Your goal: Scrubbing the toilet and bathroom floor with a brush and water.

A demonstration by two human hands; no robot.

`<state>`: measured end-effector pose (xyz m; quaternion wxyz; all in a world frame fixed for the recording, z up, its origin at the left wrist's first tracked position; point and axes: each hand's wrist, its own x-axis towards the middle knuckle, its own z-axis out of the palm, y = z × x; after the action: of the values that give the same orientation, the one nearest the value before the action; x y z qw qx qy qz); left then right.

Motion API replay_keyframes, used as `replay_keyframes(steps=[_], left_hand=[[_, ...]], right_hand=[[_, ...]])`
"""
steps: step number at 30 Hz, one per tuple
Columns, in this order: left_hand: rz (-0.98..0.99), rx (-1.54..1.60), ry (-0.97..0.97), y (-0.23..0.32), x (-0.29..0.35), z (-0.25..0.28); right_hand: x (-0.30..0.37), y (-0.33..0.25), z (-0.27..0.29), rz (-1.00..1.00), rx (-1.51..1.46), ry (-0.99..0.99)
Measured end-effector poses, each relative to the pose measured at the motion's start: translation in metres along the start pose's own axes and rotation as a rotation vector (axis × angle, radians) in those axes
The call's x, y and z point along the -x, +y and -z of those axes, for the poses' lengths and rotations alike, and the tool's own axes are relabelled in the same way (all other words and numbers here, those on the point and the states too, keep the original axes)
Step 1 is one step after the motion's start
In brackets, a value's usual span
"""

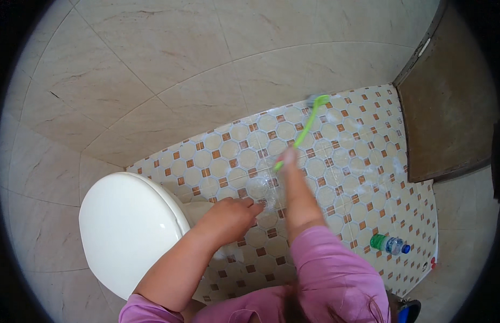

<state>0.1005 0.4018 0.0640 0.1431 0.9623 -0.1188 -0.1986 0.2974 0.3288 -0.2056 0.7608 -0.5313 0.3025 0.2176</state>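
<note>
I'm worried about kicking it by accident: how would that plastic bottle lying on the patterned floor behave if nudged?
The plastic bottle lies on its side, so it would probably roll or spin away rather than tip. It looks clear and small, so likely light and easily pushed. The floor tiles show soapy streaks where the green brush is scrubbing, so the bottle may slide too.

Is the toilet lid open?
No, the white toilet lid is down, covering the bowl beside the left hand.

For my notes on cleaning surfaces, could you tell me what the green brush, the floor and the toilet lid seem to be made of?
Green brush: apparently plastic, with a bright uniform colour and a thin moulded handle.
Floor: glazed ceramic tile, judging by its grout lines and wet sheen.
Toilet lid: smooth glossy white, probably plastic, possibly ceramic.
</note>
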Motion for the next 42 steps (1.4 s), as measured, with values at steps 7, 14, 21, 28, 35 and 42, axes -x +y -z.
replay_keyframes(steps=[7,14,21,28,35,42], left_hand=[[0.075,-0.024,-0.051,-0.013,-0.002,-0.006],[-0.05,0.018,0.042,-0.015,-0.005,-0.02],[-0.062,-0.001,0.043,-0.009,-0.004,-0.023],[-0.09,0.005,0.096,-0.008,-0.007,-0.025],[-0.068,0.055,0.068,-0.011,-0.006,-0.022],[0.07,0.152,-0.134,-0.01,0.0,-0.007]], right_hand=[[0.121,0.094,-0.073,-0.009,0.567,-0.17],[0.11,0.027,0.093,0.627,1.07,-0.216],[0.071,-0.218,0.127,0.976,2.352,0.097],[0.065,-0.189,0.068,0.961,2.328,-0.118],[0.041,-0.126,0.047,0.989,2.174,-0.223],[0.076,-0.153,0.172,0.377,1.911,0.225]])
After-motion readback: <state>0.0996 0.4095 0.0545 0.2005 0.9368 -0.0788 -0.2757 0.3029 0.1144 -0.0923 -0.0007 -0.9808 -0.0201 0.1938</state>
